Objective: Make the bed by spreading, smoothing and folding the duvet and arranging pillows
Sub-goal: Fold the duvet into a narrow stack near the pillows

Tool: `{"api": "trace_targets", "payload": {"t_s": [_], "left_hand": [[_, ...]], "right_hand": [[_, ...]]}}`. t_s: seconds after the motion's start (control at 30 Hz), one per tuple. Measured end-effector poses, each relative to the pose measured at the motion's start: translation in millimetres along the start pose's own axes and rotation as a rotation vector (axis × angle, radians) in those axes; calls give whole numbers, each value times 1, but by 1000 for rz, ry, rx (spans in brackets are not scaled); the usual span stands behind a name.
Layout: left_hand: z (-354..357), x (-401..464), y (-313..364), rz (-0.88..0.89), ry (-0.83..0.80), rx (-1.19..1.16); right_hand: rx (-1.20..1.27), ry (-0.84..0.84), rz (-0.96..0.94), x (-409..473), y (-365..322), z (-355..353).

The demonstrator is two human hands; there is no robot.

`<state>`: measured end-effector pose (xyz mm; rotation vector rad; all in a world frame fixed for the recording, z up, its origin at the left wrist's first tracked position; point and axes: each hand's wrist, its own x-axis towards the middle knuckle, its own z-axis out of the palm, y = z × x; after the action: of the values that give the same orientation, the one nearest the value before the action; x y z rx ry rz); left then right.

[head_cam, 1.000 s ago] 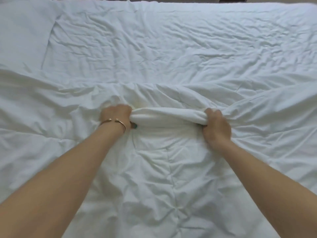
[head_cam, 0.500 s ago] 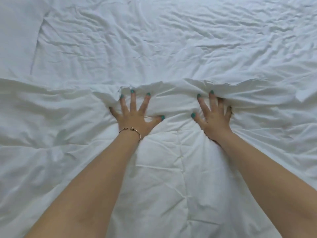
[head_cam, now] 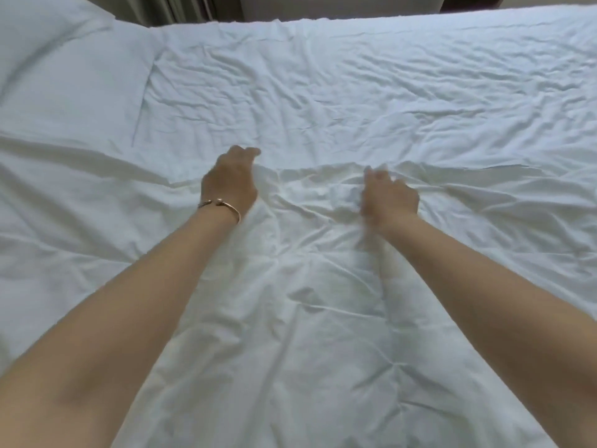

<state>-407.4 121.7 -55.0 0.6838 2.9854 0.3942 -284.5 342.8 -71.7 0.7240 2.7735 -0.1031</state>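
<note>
Hands numbered two: our left hand and right hand hung with loosely curled fingers, gripping nothing, over the edge of one white duvet. Its creased, wrinkled edge ran left to right across the bed. We counted one pillow at far left.

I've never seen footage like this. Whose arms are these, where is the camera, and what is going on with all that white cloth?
There is no machine here: a person wears a camera on the head, looking down at their own arms. The left hand, with a bracelet on its wrist, and the right hand hover at the top edge of a white duvet. Neither plainly grips anything; the right is blurred. Beyond lies a wrinkled sheet, with a pillow at the far left.
</note>
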Motion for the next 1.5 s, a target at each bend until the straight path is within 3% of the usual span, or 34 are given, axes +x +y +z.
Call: {"api": "trace_targets", "payload": {"t_s": [0.03,0.1,0.17,0.2,0.27,0.33,0.4,0.43,0.5,0.57,0.63,0.7,0.77,0.83,0.9,0.97,1.03,1.33,1.5], "left_hand": [[-11,1,-22,-37,35,119],[-23,1,-67,-107,-223,237],[-22,-5,-98,-134,-538,270],[-20,-8,-110,-108,-589,323],[-24,-8,-128,-87,-403,394],[-36,-1,-136,-246,-107,301],[-35,0,-122,-431,8,175],[-25,-6,-107,-435,49,142],[9,-28,-60,-212,137,71],[50,-54,-29,26,-10,84],[82,-64,-32,-12,-109,132],[96,-62,-42,-75,-88,129],[102,-59,-44,-80,-90,147],[106,-56,-44,-98,-122,173],[108,-56,-45,-109,-157,194],[109,-56,-48,-103,-192,199],[110,-54,-47,-105,-213,215],[114,-51,-46,-104,-263,272],[80,-47,-30,-187,-431,334]], "right_hand": [[85,60,-126,-3,-23,-1],[77,-3,-295,-3,-59,5],[28,-82,-280,2,-77,18],[57,-92,-245,6,-81,22],[147,-43,-199,12,-85,24],[274,58,-125,18,-86,30],[481,68,-57,18,-85,43],[583,39,-54,16,-85,52],[707,-18,-57,15,-84,68],[789,-48,-37,19,-80,74],[909,-112,-41,26,-73,69],[953,-184,-44,29,-70,60],[801,-185,-120,24,-76,55],[519,-47,-164,7,-75,56],[215,115,-43,-16,-48,62],[47,-13,181,-37,-5,66],[23,-180,261,-39,22,69],[109,-288,153,-23,27,70],[347,-540,21,-16,51,32]]}}
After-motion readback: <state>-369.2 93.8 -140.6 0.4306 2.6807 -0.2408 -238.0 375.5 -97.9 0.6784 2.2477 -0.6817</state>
